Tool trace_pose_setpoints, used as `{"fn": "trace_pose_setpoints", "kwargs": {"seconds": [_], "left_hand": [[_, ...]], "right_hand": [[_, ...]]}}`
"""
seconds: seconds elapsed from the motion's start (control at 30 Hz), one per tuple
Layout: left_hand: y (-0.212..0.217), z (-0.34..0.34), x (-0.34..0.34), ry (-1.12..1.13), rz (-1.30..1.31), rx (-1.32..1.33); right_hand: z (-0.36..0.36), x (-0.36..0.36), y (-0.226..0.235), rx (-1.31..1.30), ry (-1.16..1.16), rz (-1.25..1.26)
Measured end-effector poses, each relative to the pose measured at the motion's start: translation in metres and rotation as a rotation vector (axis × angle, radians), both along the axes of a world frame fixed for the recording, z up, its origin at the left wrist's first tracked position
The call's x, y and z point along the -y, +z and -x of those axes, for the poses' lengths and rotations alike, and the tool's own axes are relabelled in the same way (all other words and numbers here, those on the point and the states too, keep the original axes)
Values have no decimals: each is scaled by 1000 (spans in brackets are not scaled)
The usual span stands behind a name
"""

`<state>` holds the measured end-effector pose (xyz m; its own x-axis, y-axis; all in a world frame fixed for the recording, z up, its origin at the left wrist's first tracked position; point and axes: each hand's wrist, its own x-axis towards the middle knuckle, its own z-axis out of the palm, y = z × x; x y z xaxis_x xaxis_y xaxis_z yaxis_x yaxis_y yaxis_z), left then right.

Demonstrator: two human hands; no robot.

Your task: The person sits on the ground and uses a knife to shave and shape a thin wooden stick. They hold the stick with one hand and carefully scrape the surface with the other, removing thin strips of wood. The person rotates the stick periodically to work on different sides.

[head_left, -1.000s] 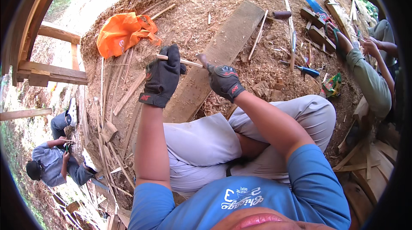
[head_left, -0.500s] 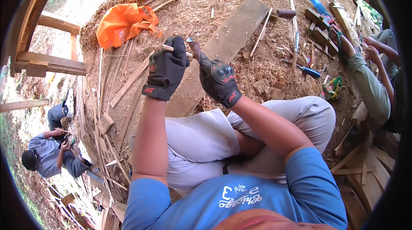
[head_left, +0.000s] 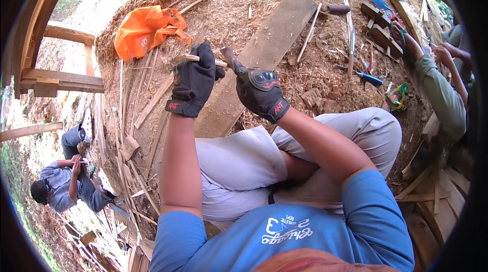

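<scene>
My left hand (head_left: 192,81), in a black glove with red marks, is closed around a thin pale wooden stick (head_left: 192,57). The stick pokes out on both sides of the fist, and its right end reaches toward my other hand. My right hand (head_left: 258,91), in a matching glove with hard knuckle guards, grips a small dark brown blade-like tool (head_left: 227,55). This tool points up and left beside the stick's right end; its lower part is hidden in the fist, so its exact kind is unclear. Both hands are raised in front of my folded legs.
A wide plank (head_left: 274,33) lies on shaving-covered ground beyond my hands. An orange bag (head_left: 142,33) rests at far left, near thin wood strips. A blue-handled tool (head_left: 368,77) lies to the right. One person (head_left: 63,185) sits at left; another's arm (head_left: 439,97) shows at right.
The brown tool has turned, so its broad face and shiny edge show less. More of the stick sticks out left of my left fist. The person at left has brought their hands closer together.
</scene>
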<state>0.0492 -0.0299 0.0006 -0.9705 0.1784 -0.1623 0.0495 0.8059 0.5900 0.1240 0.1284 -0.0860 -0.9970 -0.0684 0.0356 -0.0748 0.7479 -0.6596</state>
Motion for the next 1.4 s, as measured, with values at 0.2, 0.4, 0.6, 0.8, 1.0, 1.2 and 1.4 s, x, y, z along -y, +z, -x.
{"fn": "trace_pose_setpoints", "kwargs": {"seconds": [0.2,0.4,0.6,0.8,1.0,1.2,1.4], "left_hand": [[-13,6,9,-60,6,-183],[1,6,1,-27,-51,-23],[-1,4,-1,-23,-81,10],[-1,4,-2,-60,-58,-43],[-5,3,4,-42,-112,-71],[3,0,2,-19,-102,-31],[2,1,8,-3,-175,-2]], "right_hand": [[4,2,0,83,19,-16],[7,-9,-37,-54,-3,-66],[4,-14,-57,-96,-5,-103],[2,-6,-35,-118,-25,-55],[6,-2,-1,184,49,-37],[7,-18,-38,132,59,-74],[11,-16,-33,206,51,-64]]}}
